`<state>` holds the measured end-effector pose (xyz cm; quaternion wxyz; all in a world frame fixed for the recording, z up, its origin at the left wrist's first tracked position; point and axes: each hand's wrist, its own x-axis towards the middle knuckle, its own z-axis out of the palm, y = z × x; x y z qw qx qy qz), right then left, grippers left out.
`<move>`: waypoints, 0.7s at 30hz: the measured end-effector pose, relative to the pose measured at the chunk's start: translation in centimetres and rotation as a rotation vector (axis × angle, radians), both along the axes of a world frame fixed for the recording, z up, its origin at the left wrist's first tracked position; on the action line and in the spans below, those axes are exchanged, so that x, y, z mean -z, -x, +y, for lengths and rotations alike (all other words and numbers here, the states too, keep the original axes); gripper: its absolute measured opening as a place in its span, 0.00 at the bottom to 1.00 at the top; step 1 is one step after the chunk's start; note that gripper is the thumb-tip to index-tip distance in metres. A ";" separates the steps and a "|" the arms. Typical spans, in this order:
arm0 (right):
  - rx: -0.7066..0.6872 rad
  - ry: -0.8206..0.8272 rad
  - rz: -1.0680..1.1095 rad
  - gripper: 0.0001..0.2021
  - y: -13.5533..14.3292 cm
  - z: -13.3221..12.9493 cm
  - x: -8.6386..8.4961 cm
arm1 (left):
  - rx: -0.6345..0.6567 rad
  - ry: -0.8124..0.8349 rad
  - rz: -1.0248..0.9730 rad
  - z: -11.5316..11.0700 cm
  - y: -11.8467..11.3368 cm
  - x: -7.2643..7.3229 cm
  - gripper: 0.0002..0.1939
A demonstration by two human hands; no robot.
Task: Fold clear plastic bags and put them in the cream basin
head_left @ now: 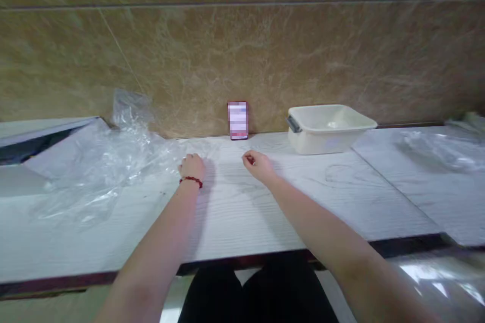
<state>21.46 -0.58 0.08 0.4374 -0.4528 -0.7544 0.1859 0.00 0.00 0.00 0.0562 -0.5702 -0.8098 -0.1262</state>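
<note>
My left hand (192, 167), with a dark red bead bracelet (191, 179) at the wrist, is over the white table. Its fingers are curled down, and anything under them is hidden. Crumpled clear plastic bags (125, 154) spread out from beside this hand to the left; whether the fingers grip their edge cannot be made out. To the right, my right hand (258, 164) is loosely closed, thumb and fingertips together, with nothing visible sticking out. Behind and between both hands, a phone (238, 121) with a lit, blurred screen leans upright against the wall.
A cream plastic bin (326, 139) with a grey handle stands against the wall at right. More clear plastic (450, 149) lies at far right. An open white box (38, 161) with a dark inside is at left. The white table (242, 222) has a dark front edge.
</note>
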 end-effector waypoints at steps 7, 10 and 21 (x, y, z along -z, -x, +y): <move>-0.004 -0.079 -0.008 0.09 -0.1 0.0 -0.1 | 0.263 -0.233 0.081 -0.5 -1.5 -1.6 0.15; -0.059 -0.206 -0.034 0.16 -0.2 -0.5 -0.8 | 0.573 -0.215 -0.039 -1.2 -2.5 -2.7 0.17; -0.235 -0.016 -0.020 0.07 0.4 -1.3 -1.2 | 0.963 -0.186 -0.524 -3.7 -4.3 -3.5 0.18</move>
